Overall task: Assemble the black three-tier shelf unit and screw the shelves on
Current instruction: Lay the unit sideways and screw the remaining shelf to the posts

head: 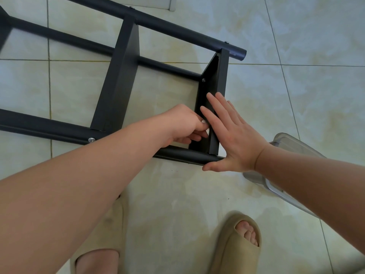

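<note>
The black shelf unit (116, 80) lies on its side on the tiled floor, its round poles running from upper left to lower right. The end shelf (218, 80) stands on edge between the poles. My right hand (231, 133) lies flat and open against the outer face of that shelf, thumb by the near pole's end (189, 155). My left hand (185, 123) reaches in behind the shelf with its fingers pinched on something small and pale; I cannot tell what it is. A screw head (203, 80) shows on the shelf's inner face, another (91, 139) on the near pole.
A clear plastic container (284, 143) rests on the floor to the right, partly under my right forearm. My feet in beige slippers (240, 240) stand at the bottom. A middle shelf (118, 72) crosses the frame further left. Pale floor tiles surround everything.
</note>
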A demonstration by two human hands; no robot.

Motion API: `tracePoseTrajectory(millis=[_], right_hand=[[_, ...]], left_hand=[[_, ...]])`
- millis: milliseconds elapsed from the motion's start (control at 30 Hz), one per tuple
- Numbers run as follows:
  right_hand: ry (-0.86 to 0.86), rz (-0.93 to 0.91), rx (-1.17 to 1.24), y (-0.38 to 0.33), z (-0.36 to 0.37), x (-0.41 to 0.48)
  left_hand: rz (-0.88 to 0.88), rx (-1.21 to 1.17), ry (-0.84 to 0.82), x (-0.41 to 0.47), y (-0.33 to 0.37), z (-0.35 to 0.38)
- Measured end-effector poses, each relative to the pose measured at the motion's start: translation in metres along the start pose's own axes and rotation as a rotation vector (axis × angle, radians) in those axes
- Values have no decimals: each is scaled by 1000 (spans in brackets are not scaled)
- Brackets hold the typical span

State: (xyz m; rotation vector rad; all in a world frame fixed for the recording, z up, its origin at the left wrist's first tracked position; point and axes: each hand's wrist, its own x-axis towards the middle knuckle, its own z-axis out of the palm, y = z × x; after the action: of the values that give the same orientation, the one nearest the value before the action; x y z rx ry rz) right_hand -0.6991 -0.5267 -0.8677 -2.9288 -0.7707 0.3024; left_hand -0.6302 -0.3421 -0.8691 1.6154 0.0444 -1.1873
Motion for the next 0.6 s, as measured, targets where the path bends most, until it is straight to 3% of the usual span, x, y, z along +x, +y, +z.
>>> tracePoseTrajectory(millis=[600], right_hand=[[-5,4,5,0,0,0]], left_hand=[[-57,14,-48,-1,1,0]])
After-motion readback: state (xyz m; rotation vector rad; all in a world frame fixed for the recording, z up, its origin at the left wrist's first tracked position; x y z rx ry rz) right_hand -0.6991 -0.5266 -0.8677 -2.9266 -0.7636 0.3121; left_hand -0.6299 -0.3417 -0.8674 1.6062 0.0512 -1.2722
